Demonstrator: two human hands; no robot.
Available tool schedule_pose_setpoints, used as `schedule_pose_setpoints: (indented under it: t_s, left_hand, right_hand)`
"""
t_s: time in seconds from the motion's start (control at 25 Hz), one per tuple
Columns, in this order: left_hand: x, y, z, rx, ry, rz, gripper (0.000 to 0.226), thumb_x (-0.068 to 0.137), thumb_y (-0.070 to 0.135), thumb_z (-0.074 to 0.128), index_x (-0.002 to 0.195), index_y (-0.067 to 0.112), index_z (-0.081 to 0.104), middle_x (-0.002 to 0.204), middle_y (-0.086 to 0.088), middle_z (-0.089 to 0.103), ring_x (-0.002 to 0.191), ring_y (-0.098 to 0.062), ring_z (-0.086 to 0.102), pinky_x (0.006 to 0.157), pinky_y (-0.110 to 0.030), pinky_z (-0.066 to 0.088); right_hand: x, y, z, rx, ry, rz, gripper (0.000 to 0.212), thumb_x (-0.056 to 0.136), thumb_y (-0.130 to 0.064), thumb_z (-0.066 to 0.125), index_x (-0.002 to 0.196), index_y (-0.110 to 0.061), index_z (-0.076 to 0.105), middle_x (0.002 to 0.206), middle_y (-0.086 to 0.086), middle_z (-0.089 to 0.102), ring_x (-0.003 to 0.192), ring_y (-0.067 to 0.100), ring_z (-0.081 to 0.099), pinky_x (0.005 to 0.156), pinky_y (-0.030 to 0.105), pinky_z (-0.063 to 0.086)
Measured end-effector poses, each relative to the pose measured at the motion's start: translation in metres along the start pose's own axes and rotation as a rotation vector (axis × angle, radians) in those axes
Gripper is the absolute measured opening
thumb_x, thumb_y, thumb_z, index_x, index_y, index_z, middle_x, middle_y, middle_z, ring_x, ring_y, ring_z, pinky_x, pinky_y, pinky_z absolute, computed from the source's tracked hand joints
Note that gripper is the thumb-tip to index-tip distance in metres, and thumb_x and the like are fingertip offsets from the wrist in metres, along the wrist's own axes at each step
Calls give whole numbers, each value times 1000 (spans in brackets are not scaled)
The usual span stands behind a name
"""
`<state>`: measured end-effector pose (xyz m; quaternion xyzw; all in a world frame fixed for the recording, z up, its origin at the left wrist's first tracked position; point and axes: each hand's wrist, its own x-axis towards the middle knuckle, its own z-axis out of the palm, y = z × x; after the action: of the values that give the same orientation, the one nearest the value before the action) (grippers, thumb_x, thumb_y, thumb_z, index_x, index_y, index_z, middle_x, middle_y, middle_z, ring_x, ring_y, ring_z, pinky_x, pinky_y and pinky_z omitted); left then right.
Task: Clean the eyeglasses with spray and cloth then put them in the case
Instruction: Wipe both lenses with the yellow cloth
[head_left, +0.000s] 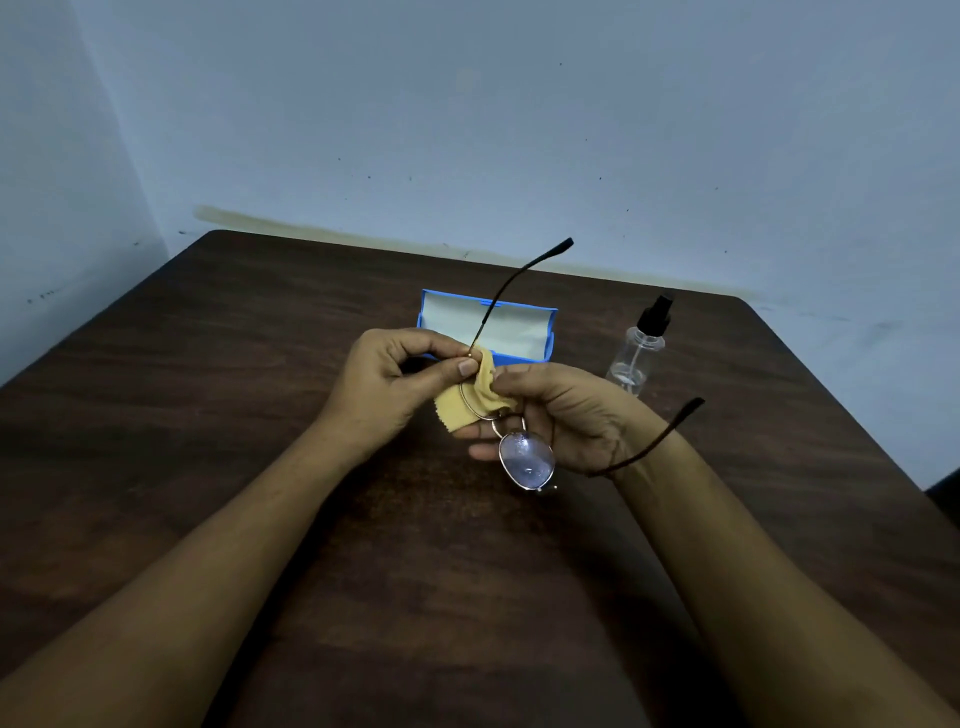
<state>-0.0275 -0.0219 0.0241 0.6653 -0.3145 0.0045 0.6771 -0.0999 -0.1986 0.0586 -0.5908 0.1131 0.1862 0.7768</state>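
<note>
Head view: the thin gold-rimmed eyeglasses with oval lenses and dark temple arms (527, 462) are held up off the table between both hands, in front of the person and just nearer than the case. They hang tilted, one lens high and one low.

The left hand (384, 384) pinches the frame at the hinge corner of the upper lens, thumb and forefinger closed tightly on the metal and the other fingers curled behind. From that hinge one temple arm sticks up and away towards the wall, crossing over the case.

The right hand (571, 415) grips the soft tan-yellow cleaning cloth with a zigzag edge (480, 389), its thumb and fingertips closed on the fabric, which is folded over the upper lens so that only part of that rim shows. A loose corner of the cloth hangs down to the left.

The lower lens hangs bare just beside the right palm and looks misted. The second temple arm runs out to the right across the right wrist.

Behind the hands the bright blue hard case with pale lining (549, 338) lies open on the dark brown wood-grain table (260, 364). Near the case's right end stands the clear plastic spray bottle with a black pump top (636, 353), upright and apart from it. A pale blue-grey wall (519, 130) rises behind the table.
</note>
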Motion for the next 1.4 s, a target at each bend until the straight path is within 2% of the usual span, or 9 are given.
schedule_pose_setpoints:
  t_s: [0.2, 0.36, 0.6, 0.72, 0.84, 0.92, 1.12, 1.28, 1.4]
  left_hand:
    - [2, -1, 1, -15, -8, -7, 11, 82, 8, 78, 91, 15, 79, 91, 2, 81, 84, -13, 75, 79, -28, 60]
    - [3, -1, 0, -30, -6, 6, 11, 83, 5, 78, 89, 14, 79, 89, 5, 81, 82, -8, 74, 74, -21, 56]
    - [9, -7, -3, 1, -32, 38, 27, 82, 5, 80, 82, 32, 82, 92, 7, 77, 90, -10, 72, 86, -28, 58]
    - [9, -13, -4, -17, 16, 33, 20, 82, 7, 80, 84, 27, 80, 91, 6, 77, 91, -11, 72, 89, -30, 57]
    - [7, -15, -6, -63, 44, 3, 8, 82, 9, 79, 88, 15, 79, 91, 2, 78, 91, -13, 73, 87, -28, 57]
    - [5, -15, -7, -62, 57, -2, 9, 83, 7, 79, 88, 14, 79, 90, 3, 79, 90, -11, 73, 86, -26, 57]
    - [5, -14, -8, -72, 58, -2, 11, 83, 4, 78, 89, 13, 78, 89, 4, 79, 89, -9, 73, 85, -23, 56]
    - [2, -12, -5, -99, 44, -26, 12, 82, 2, 78, 85, 13, 77, 85, 8, 79, 84, -4, 72, 80, -19, 55]
    - [0, -11, -4, -92, 23, -20, 16, 81, 0, 77, 84, 15, 77, 85, 10, 79, 85, -3, 73, 81, -18, 56]
  right_hand:
    - [2, 3, 0, -35, -46, 1, 25, 98, -5, 51, 119, -8, 64, 98, 6, 72, 81, 18, 69, 83, 43, 60]
    - [4, 5, 3, 14, -70, -21, 20, 101, -14, 52, 114, -8, 67, 102, 12, 76, 89, 26, 75, 86, 45, 59]
    - [11, 9, 5, -34, 143, -213, 17, 90, 9, 60, 99, -3, 70, 91, 15, 76, 76, 20, 76, 74, 35, 62]
    - [11, 9, 7, -73, 208, -226, 5, 95, -8, 66, 97, -5, 70, 92, 14, 77, 73, 20, 76, 68, 32, 62]
    - [9, 7, 7, -120, 191, -134, 31, 100, -34, 61, 109, -7, 73, 101, 15, 78, 80, 23, 78, 71, 34, 63]
    - [6, 2, 5, -85, 142, -62, 40, 100, -38, 59, 121, -7, 69, 106, 14, 78, 85, 24, 78, 74, 37, 64]
    - [2, 3, 3, -68, 85, 25, 27, 98, -21, 62, 120, -6, 67, 105, 12, 76, 89, 25, 78, 84, 39, 60]
    - [7, 0, 2, -21, 21, -21, 22, 97, -6, 55, 114, -10, 68, 104, 9, 75, 96, 22, 75, 92, 40, 56]
    - [11, 4, 4, -43, 64, -124, 27, 90, 5, 57, 110, -7, 70, 99, 11, 68, 82, 17, 70, 82, 33, 55]
